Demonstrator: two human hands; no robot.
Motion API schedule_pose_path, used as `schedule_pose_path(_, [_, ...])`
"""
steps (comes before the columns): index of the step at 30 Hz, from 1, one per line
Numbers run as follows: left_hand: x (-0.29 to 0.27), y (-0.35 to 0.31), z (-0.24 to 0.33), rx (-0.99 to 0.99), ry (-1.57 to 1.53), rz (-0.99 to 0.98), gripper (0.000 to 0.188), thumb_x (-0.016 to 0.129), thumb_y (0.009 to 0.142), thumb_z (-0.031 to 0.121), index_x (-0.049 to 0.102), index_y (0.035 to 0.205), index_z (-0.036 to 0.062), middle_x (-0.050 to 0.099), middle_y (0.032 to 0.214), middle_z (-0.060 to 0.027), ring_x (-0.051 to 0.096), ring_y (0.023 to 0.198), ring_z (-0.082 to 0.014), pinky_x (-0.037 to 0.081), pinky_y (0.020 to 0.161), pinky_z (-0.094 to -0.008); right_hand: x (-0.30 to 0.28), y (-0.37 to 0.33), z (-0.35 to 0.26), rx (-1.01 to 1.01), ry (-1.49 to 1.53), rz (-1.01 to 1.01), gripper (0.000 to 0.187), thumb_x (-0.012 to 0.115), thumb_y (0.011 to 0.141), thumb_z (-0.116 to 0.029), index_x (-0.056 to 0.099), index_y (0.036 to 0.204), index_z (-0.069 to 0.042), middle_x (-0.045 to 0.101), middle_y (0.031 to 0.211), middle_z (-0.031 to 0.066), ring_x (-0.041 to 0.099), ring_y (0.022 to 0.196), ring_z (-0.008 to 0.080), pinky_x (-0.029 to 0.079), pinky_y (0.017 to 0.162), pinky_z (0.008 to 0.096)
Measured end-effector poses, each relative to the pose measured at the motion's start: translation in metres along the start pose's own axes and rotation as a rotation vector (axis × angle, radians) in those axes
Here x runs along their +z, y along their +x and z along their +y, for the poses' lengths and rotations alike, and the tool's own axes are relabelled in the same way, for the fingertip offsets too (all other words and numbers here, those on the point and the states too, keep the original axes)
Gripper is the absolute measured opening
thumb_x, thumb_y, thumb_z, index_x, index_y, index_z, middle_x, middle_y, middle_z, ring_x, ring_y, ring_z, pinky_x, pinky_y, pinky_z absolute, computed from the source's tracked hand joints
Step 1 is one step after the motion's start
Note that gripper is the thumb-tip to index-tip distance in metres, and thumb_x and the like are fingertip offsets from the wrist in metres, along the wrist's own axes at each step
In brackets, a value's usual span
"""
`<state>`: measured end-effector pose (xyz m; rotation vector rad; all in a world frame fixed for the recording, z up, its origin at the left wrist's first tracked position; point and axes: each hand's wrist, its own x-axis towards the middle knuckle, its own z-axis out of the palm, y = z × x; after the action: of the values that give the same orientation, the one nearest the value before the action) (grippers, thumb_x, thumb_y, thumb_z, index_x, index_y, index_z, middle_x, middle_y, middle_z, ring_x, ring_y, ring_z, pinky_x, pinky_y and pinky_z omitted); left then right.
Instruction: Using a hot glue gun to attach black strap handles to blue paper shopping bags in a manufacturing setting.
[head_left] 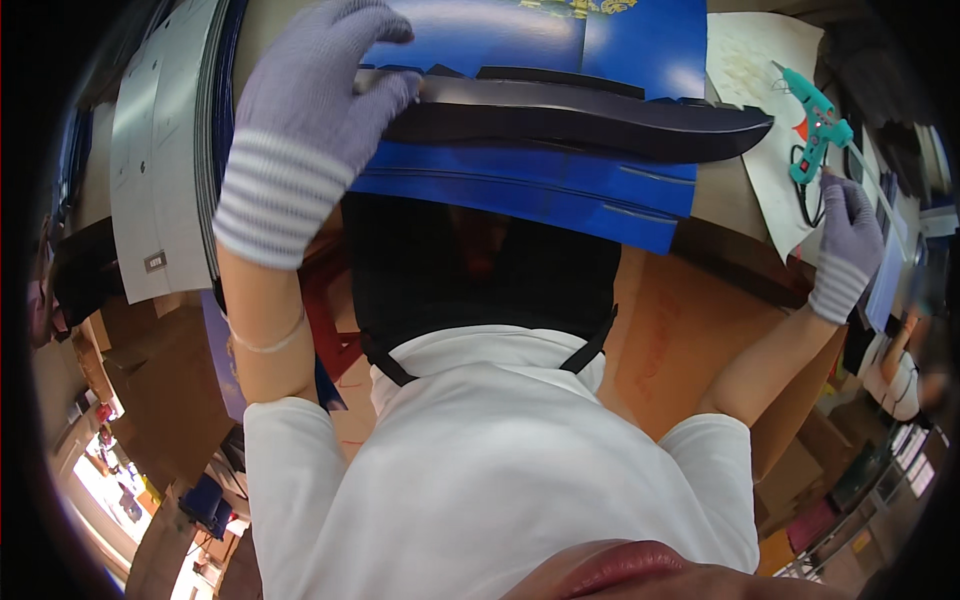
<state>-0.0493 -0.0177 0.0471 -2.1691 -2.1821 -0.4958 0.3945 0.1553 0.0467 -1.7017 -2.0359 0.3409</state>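
A dark, glossy curved strip [580, 125] with a notched edge lies across a blue printed board [640, 50]. My left hand [320, 85], in a lavender knit glove with a striped cuff, is over the strip's left end. Its thumb touches the strip's upper edge, and a finger stretches apart from the thumb above the board. Farther right, my right hand [852, 235], gloved alike, has its fingertips close beside the handle of a teal glue gun [818, 125]. Those fingers look extended and slightly apart, not wrapped round the handle. The gun's nozzle points up and left.
A white sheet [745, 75] lies under the glue gun, beside its black cord [803, 205]. Grey-white panels [165, 170] are stacked at the left. Brown cardboard [165, 390] stands below them. Another person's arm [897, 350] shows at the far right.
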Motion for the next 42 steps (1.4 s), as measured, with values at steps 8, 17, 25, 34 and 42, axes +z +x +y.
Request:
schedule_pose_path(8, [0.039, -0.025, 0.013, 0.102, -0.108, 0.081, 0.043, 0.079, 0.073, 0.015, 0.065, 0.113, 0.0057, 0.064, 0.115, -0.0124, 0.058, 0.111, -0.0324, 0.044, 0.102, -0.0406, 0.086, -0.023, -0.113, -0.913, 0.03, -0.251, 0.041, 0.076, 0.071, -0.012, 0.059, 0.108, -0.007, 0.065, 0.108, 0.0069, 0.059, 0.104, 0.0322, 0.043, 0.097, 0.0399])
schedule_pose_path(17, [0.007, -0.07, 0.028, 0.341, -0.251, -0.046, 0.022, 0.077, 0.068, 0.011, 0.074, 0.09, 0.0123, 0.065, 0.085, -0.0052, 0.061, 0.08, -0.0239, 0.048, 0.073, -0.0363, 0.053, -0.077, -0.121, -1.135, -0.04, -0.294, 0.017, 0.078, 0.068, -0.013, 0.069, 0.082, -0.016, 0.065, 0.085, 0.0008, 0.061, 0.08, 0.0228, 0.046, 0.093, 0.0489])
schedule_pose_path(25, [0.018, -0.05, 0.005, 0.354, -0.094, -0.083, 0.029, 0.074, 0.075, 0.009, 0.075, 0.101, 0.0202, 0.066, 0.1, -0.0066, 0.062, 0.094, -0.0247, 0.05, 0.081, -0.0374, 0.072, -0.059, -0.135, -1.142, -0.156, -0.249, 0.018, 0.075, 0.071, -0.016, 0.072, 0.086, -0.024, 0.066, 0.086, -0.0028, 0.062, 0.085, 0.0194, 0.044, 0.1, 0.0517])
schedule_pose_path(34, [0.027, -0.047, 0.004, 0.25, -0.102, -0.144, 0.031, 0.075, 0.074, 0.008, 0.075, 0.102, 0.0223, 0.066, 0.102, -0.0059, 0.061, 0.096, -0.0252, 0.052, 0.086, -0.0348, 0.075, -0.057, -0.134, -1.111, -0.208, -0.306, 0.02, 0.075, 0.071, -0.015, 0.074, 0.089, -0.021, 0.069, 0.091, 0.0008, 0.063, 0.092, 0.0228, 0.042, 0.103, 0.0497])
schedule_pose_path(42, [0.029, -0.045, 0.006, 0.256, -0.112, -0.11, 0.023, 0.074, 0.078, 0.01, 0.075, 0.101, 0.0169, 0.066, 0.097, -0.0083, 0.062, 0.091, -0.0246, 0.055, 0.079, -0.0316, 0.077, -0.056, -0.134, -1.08, -0.223, -0.326, 0.021, 0.073, 0.073, -0.014, 0.075, 0.092, -0.021, 0.068, 0.091, 0.0021, 0.063, 0.093, 0.0229, 0.042, 0.103, 0.0493])
